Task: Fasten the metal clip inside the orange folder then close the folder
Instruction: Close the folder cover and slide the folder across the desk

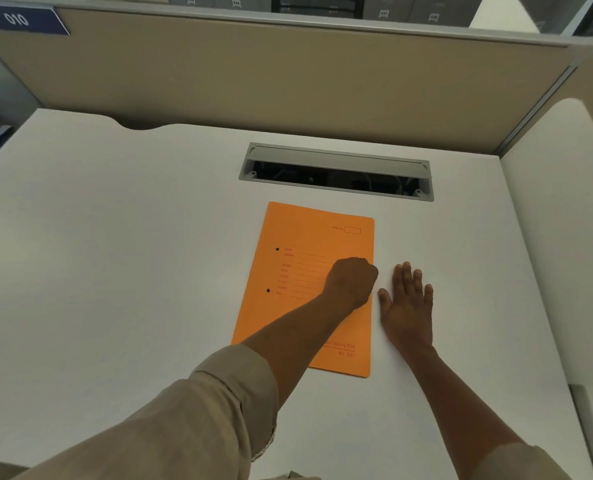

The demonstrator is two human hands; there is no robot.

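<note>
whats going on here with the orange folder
A person at a white desk has an orange folder lying closed and flat. Their left hand, curled in a fist, presses on the cover near its right edge. The right hand rests flat and open on the desk beside it.

A single head-worn wide-angle camera looked forward and steeply down from above the white table (115,237), close over the person's outstretched arms, facing the beige partition (288,81) at the far edge; lockers showed beyond it.
</note>
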